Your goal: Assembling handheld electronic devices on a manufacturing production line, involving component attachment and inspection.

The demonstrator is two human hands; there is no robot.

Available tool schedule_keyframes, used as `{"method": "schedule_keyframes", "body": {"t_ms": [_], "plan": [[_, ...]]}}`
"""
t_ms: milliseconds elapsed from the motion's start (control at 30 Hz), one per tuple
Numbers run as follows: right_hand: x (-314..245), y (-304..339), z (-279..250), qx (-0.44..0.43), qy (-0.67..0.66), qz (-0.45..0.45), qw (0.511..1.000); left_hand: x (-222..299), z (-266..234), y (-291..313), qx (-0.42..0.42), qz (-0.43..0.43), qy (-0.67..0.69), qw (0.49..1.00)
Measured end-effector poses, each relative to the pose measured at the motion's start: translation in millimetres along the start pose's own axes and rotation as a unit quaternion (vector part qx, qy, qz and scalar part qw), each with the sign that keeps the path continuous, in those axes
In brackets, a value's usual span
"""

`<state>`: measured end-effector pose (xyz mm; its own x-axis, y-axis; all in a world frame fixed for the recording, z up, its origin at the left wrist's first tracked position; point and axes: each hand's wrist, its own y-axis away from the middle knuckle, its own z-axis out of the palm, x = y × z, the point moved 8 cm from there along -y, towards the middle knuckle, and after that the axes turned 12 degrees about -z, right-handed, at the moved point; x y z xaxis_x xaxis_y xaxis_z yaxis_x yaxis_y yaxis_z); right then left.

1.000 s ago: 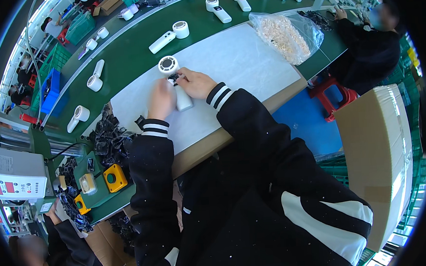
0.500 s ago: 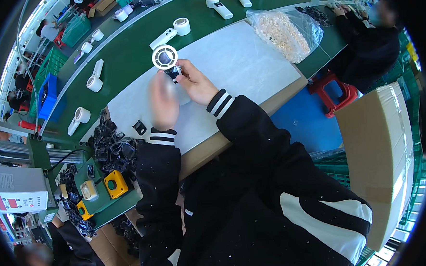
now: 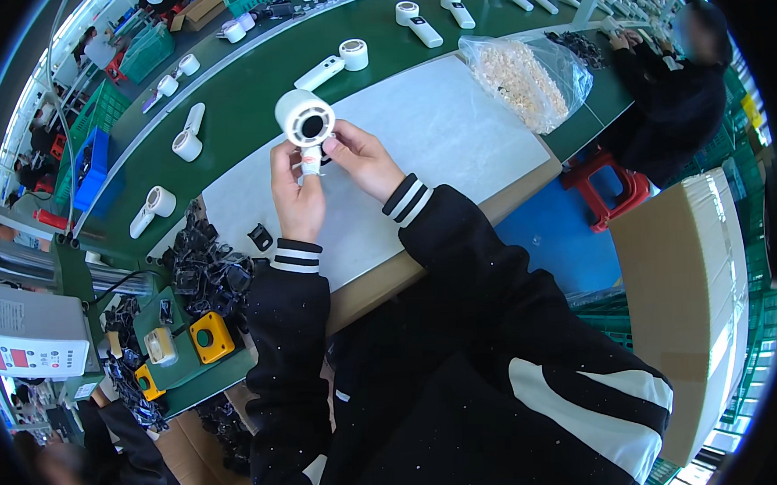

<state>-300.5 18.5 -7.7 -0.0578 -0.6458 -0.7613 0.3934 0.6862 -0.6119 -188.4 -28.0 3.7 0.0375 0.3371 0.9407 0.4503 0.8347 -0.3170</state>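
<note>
Between both hands I hold up a white handheld fan, its round head at the top and its short handle pointing toward me. My left hand is closed about the handle from the left, fingers and thumb on either side. From the right, my right hand grips near the neck, its thumb pressed below the head. Part of the handle is hidden by the fingers. A small black plastic part lies beside my left wrist, next to a heap of black parts.
More white fans lie on the green conveyor beyond the grey work mat. At the right stands a clear bag of small pale pieces. A machine with a yellow button box is at left; a co-worker sits far right.
The fan has turned in my hands, so its head shows its side and a dark centre, and its white handle is now visible. My left hand has shifted around the handle. The view has moved slightly.
</note>
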Motion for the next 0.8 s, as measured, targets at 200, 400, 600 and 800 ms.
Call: {"method": "schedule_keyframes", "body": {"t_ms": [200, 400, 600, 800], "plan": [[5.0, -12.0, 1.2, 0.045, 0.023, 0.0, 0.999, 6.2, -4.2, -13.8, 0.006, 0.005, -0.023, 1.0], [18.4, -30.3, 11.8, -0.006, 0.111, 0.019, 0.994, -30.1, -14.3, -32.3, 0.065, -0.035, 0.101, 0.992], [65.1, -13.9, 17.4, -0.17, 0.3, 0.229, 0.91, -75.3, -33.9, -36.1, 0.133, -0.161, 0.182, 0.961], [132.3, -64.6, 13.2, -0.069, 0.16, 0.347, 0.921, -69.4, -11.0, -28.5, 0.091, -0.145, 0.098, 0.98]]}}
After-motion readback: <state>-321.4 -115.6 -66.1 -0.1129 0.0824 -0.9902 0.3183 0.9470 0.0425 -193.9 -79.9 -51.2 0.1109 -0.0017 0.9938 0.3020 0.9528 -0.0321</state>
